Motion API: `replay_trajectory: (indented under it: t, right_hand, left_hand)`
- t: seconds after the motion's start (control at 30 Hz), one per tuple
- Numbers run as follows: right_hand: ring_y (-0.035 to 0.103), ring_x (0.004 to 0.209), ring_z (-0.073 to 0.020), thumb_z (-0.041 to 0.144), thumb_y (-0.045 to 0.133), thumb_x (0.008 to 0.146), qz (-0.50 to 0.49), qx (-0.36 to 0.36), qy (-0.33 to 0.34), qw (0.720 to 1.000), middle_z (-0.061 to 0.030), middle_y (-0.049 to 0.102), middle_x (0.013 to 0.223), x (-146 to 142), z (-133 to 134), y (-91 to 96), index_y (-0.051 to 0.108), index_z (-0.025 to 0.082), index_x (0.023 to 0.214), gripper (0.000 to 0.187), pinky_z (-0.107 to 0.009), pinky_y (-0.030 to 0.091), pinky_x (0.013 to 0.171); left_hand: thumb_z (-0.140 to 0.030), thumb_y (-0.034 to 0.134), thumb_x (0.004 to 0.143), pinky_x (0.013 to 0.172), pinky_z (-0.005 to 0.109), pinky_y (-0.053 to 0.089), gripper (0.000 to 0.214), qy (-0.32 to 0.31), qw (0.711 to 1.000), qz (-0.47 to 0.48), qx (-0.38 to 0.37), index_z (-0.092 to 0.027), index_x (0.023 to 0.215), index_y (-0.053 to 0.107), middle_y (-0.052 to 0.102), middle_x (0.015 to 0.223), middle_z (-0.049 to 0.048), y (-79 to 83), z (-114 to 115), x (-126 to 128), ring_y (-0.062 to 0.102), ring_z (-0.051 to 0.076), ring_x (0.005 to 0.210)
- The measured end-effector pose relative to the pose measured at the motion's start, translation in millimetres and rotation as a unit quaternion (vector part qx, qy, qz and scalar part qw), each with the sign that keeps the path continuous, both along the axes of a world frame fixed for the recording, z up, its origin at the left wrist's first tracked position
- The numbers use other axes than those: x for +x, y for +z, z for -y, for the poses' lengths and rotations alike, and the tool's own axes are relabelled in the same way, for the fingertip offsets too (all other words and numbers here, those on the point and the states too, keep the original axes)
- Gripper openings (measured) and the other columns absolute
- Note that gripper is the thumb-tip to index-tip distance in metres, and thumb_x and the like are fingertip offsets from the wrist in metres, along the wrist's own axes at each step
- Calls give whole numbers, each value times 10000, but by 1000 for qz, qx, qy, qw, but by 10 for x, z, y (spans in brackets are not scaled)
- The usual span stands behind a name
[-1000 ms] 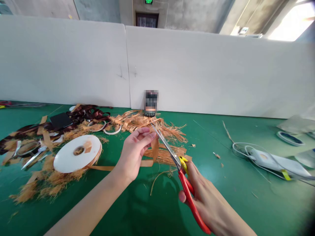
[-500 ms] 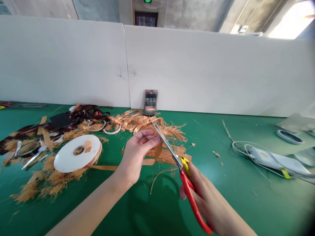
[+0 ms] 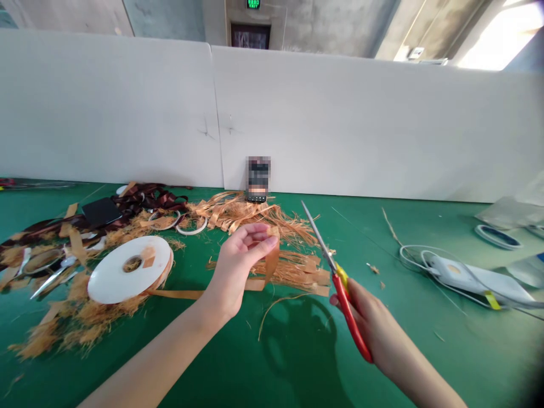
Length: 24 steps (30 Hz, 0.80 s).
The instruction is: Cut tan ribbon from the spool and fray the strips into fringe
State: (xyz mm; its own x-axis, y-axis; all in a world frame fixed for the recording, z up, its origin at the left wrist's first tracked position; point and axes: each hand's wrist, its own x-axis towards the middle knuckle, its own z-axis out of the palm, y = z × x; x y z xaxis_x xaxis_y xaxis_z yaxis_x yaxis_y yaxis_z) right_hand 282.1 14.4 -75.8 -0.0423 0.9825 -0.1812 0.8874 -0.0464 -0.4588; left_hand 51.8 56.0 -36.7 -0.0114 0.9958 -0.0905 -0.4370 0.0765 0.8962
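Note:
My left hand (image 3: 246,255) pinches the end of a tan ribbon (image 3: 272,263) between thumb and fingers, above the green table. The ribbon hangs from the pinch and runs left, passing behind my wrist, to a white spool (image 3: 127,269). My right hand (image 3: 372,317) grips scissors (image 3: 351,317) with red and yellow handles. Their blades look closed and point up and away, to the right of the ribbon and apart from it. Beyond my left hand lie cut ribbon pieces with frayed ends (image 3: 301,269) in a row, and a larger frayed heap (image 3: 255,212) behind them.
A phone (image 3: 258,178) leans on the white partition (image 3: 361,124). Dark brown ribbon (image 3: 157,195), a black flat object (image 3: 102,211) and frayed scraps (image 3: 80,323) crowd the left. To the right are a white power strip (image 3: 467,275) with its cable and a roll (image 3: 498,237).
The scissors have moved right, away from the ribbon, and their handles have come together. My left hand still pinches the ribbon in nearly the same place.

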Motion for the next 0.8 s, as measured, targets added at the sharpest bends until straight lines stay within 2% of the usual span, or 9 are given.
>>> replay_trajectory:
  t: [0.07, 0.2, 0.33, 0.43, 0.53, 0.63, 0.67, 0.73, 0.8]
  right_hand:
    - [665, 792, -255, 379, 263, 947, 132, -12, -70, 989, -129, 681, 900, 159, -132, -53, 491, 200, 865, 301, -342, 487, 694]
    - [684, 827, -364, 354, 270, 949, 205, -34, -143, 968, -232, 679, 887, 441, -348, -183, 533, 165, 808, 353, -431, 482, 696]
    - [694, 870, -371, 363, 344, 937, 236, -51, -176, 954, -234, 699, 875, 609, -436, -273, 567, 180, 694, 377, -425, 497, 716]
    - [690, 868, -393, 380, 489, 883, 243, -52, -184, 951, -222, 707, 822, 612, -477, -195, 597, 167, 654, 330, -429, 503, 703]
    - [638, 969, -434, 374, 568, 846, 230, -1, -161, 960, -254, 692, 905, 415, -539, 65, 657, 94, 830, 294, -489, 478, 777]
    - [642, 1000, -216, 491, 448, 915, 107, 81, -58, 989, -65, 695, 1086, 4, -607, 434, 656, 227, 1013, 350, -322, 476, 879]
    - [656, 954, -204, 505, 502, 887, -46, 108, -18, 993, -66, 711, 1041, -155, -626, 554, 674, 218, 979, 348, -312, 489, 856]
    - [674, 901, -214, 521, 578, 834, -253, 79, 42, 963, -57, 739, 943, -449, -656, 754, 709, 228, 912, 331, -329, 520, 779]
    - [684, 841, -203, 479, 651, 789, -325, 29, 64, 943, -46, 748, 883, -667, -686, 873, 731, 219, 848, 278, -321, 530, 723]
  left_hand:
    - [-225, 786, 711, 780, 181, 483, 282, -7, 1000, -22, -1, -197, 963, 663, 659, 897, -9, -4, -18, -22, 618, 95, 880]
    - [-253, 774, 727, 771, 179, 485, 285, -22, 998, -59, 1, -198, 985, 666, 668, 931, 6, 5, -57, -66, 621, 108, 906]
    - [-264, 772, 727, 754, 182, 492, 230, -25, 995, -95, -4, -188, 924, 679, 689, 930, 14, 29, -105, -100, 632, 111, 882]
    - [-260, 777, 717, 766, 194, 501, 204, -23, 993, -114, -1, -192, 890, 693, 709, 922, 13, 40, -143, -117, 647, 117, 868]
    - [-279, 776, 716, 798, 228, 514, 199, -28, 992, -126, 10, -195, 881, 703, 730, 925, 28, 46, -155, -122, 667, 142, 887]
    - [-272, 780, 708, 793, 262, 532, 207, -31, 989, -147, 15, -186, 878, 700, 746, 887, 47, 62, -139, -120, 687, 166, 865]
    - [-266, 785, 701, 782, 268, 539, 213, -32, 988, -153, 15, -183, 877, 698, 747, 868, 50, 71, -135, -118, 691, 170, 852]
    - [-250, 801, 678, 752, 273, 552, 220, -33, 987, -158, 14, -180, 857, 694, 745, 821, 46, 87, -137, -116, 697, 176, 821]
    - [-232, 808, 663, 720, 272, 562, 210, -34, 987, -159, 13, -180, 829, 690, 739, 779, 39, 100, -152, -116, 700, 177, 789]
